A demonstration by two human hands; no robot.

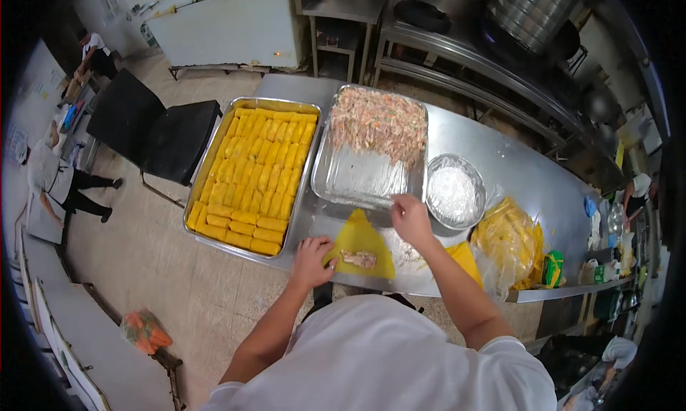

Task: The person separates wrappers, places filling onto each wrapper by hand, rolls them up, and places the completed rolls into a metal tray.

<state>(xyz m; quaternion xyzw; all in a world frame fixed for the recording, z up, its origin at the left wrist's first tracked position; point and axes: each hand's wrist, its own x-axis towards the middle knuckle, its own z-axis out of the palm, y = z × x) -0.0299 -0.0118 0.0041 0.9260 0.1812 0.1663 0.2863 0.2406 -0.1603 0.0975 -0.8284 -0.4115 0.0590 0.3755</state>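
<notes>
Minced filling point(359, 259) lumps along a triangular yellow wrapper point(361, 244)

The left corner of the yellow wrapper point(363, 239) is covered by the left hand point(311, 262), toward seven o'clock. Whether anything is pinched in the right hand point(410, 218) cannot be told. The yellow sheets point(466, 262) at four o'clock are partly hidden by the right forearm point(461, 289). At one o'clock, the steamer stack point(532, 14) is cut off by the top edge. The lettering on the green packet point(553, 269) is too small to be read.
</notes>
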